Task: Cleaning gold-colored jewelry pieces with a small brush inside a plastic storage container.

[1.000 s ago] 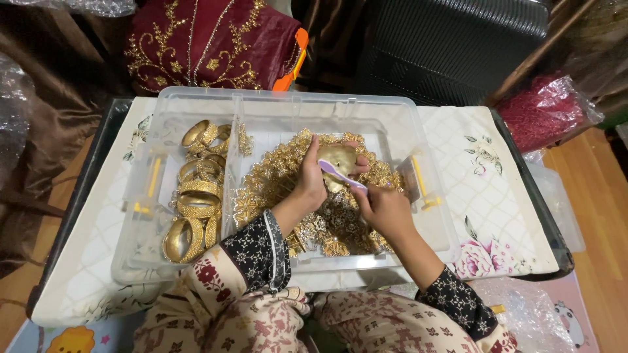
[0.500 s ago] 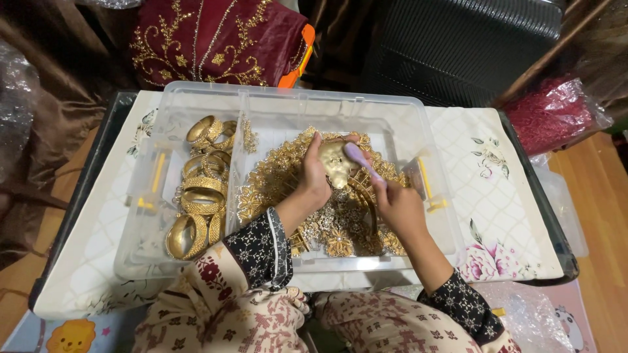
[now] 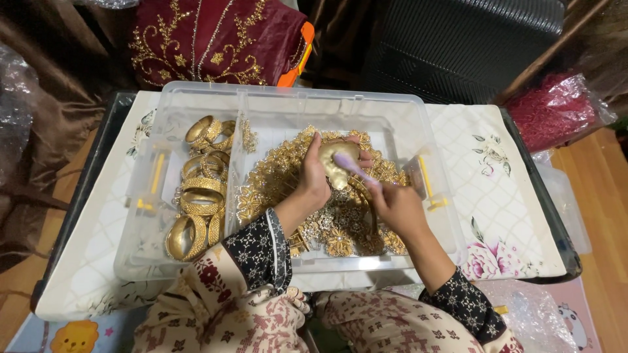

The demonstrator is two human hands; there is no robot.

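Head view: one look down at a low table (image 3: 504,196) and two hands working inside a clear plastic bin (image 3: 288,104).
Gold piece: a rounded, domed, matte gold ornament (image 3: 335,168) with a smooth face, held above the heap in the bin's larger right compartment, toward the bin's far wall.
Left hand: the left hand (image 3: 315,180) is curled round the near-left side of the gold ornament, fingers closed on it from behind, thumb side up.
Right hand: the right hand (image 3: 398,208) is closed round the handle of a pale lilac brush (image 3: 353,168), whose head lies against the ornament's face.
Heap: filigree gold jewellery (image 3: 275,189), lacy and flower-shaped, fills the right compartment under both hands.
Bangles: thick gold bangles (image 3: 199,196), some ribbed, some plain, lie stacked in the narrow left compartment.
Bin: translucent, rectangular, with yellow latches at both short ends; it sits at the middle of the table.
Table cover: a white quilted cloth with printed flowers near the right edge and near-right corner.
Beyond the far edge: dark red fabric with gold embroidery (image 3: 209,39).
Sleeves: black cuffs with small white motifs.
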